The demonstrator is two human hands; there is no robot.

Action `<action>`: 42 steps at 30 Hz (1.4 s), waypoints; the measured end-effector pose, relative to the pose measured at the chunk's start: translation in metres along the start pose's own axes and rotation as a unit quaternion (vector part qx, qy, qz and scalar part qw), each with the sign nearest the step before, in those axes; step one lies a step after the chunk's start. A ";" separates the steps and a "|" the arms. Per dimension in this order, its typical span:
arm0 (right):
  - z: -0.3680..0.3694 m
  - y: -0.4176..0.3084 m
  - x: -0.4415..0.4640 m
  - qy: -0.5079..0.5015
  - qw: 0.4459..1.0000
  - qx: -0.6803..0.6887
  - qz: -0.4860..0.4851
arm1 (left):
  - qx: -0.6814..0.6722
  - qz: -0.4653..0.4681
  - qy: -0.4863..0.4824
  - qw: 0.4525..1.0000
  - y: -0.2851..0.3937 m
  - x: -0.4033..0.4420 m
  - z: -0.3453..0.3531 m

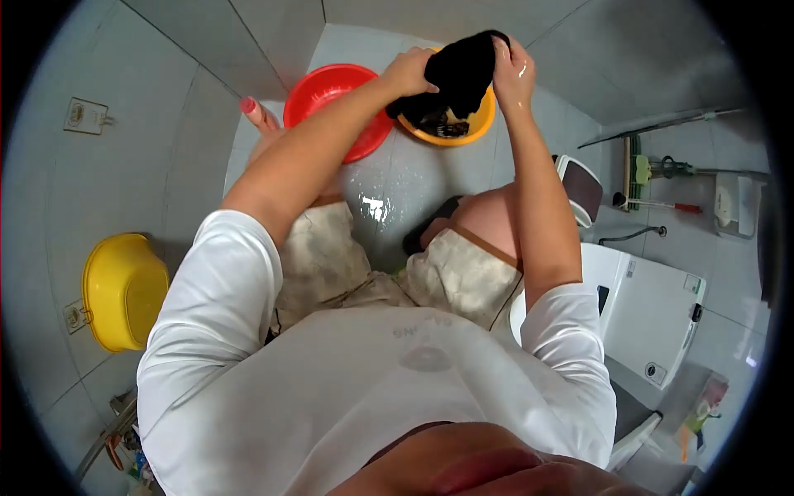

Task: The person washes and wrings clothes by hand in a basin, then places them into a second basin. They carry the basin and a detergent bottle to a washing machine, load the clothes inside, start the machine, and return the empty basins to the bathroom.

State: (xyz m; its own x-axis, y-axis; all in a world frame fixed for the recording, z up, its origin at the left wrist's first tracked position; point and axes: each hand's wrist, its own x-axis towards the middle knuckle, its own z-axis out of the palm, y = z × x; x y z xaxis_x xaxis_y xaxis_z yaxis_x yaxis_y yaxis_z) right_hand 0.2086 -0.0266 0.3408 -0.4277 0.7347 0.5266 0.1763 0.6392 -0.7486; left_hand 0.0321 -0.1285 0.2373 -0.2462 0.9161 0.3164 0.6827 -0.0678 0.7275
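A black cloth (465, 73) is stretched between my two hands over an orange basin (481, 124) on the floor. My left hand (410, 73) is closed on the cloth's left side. At its upper right edge my right hand (514, 68) grips it, wet and shiny. More dark, wet material (442, 126) lies in the orange basin, partly hidden by the cloth. Just left of it stands a red basin (331, 83), partly covered by my left forearm.
The tiled floor (376, 207) is wet between my legs. A yellow tub (128, 291) hangs on the left wall. To the right are a white appliance (649, 314), a lidded bin (581, 192), a hose and long-handled tools. A pink-capped bottle (252, 107) stands near the red basin.
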 end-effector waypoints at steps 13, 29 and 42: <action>-0.040 0.031 0.026 0.058 0.985 -0.145 -0.076 | 0.064 -0.088 -0.066 0.992 -0.007 0.030 -0.064; 0.001 0.020 -0.003 -0.389 0.915 0.070 0.083 | -0.526 -0.092 0.115 0.838 0.068 0.061 -0.086; 0.034 -0.003 -0.010 -0.228 0.971 0.030 0.059 | -0.328 0.021 -0.092 0.940 0.049 0.043 -0.091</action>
State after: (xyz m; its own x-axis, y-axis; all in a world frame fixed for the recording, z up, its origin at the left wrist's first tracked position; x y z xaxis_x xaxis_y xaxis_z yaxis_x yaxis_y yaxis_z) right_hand 0.1823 -0.0430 0.3241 -0.7585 0.6164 0.2115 0.2028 0.5316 -0.8223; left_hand -0.0071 -0.1284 0.3421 -0.0646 0.9558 0.2869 0.1041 -0.2795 0.9545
